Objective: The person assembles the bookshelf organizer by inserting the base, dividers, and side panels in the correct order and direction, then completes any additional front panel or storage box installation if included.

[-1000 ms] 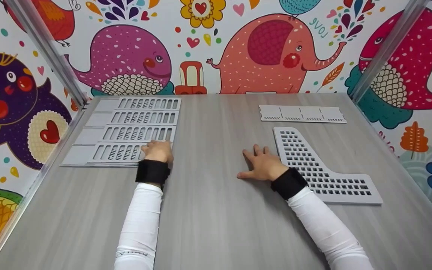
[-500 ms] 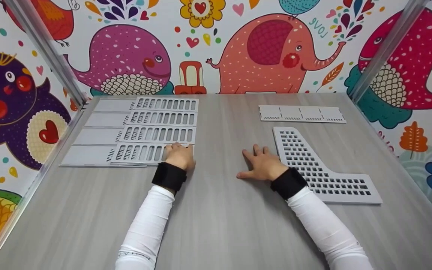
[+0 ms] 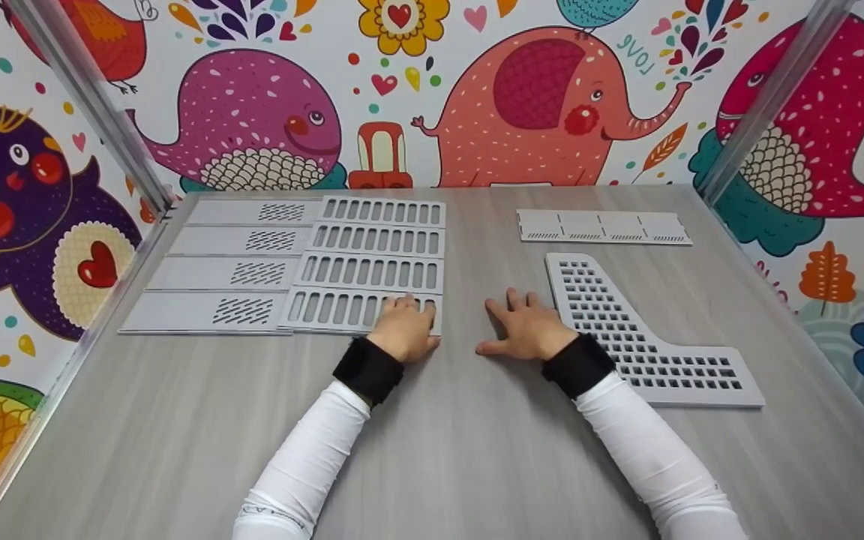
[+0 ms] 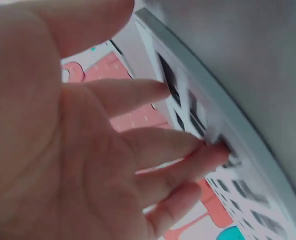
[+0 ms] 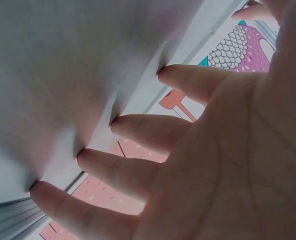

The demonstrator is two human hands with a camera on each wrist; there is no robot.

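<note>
The slotted panel [image 3: 376,256] lies on the table [image 3: 432,450], its left end lapping the right end of the plain panel [image 3: 199,274]. Drawing the two apart looks nearly done, only that lap remaining. The left hand [image 3: 406,330] touches it near its right corner, fingers extended (one tip perhaps inside a slot; the wrist view is blurred). The right hand [image 3: 526,334] rests spread, holding nothing, beside the holed board [image 3: 691,354].

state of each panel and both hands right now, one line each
Grey panel with four rows of slots: lying, being touched
Grey panel with diagonal slits: flat, untouched
White narrow rectangular panel: flat, untouched
Grey L-shaped grid panel: flat, partly hidden
Bare left hand: touching slotted panel
Bare right hand: spread, on grey wood-grain table
</note>
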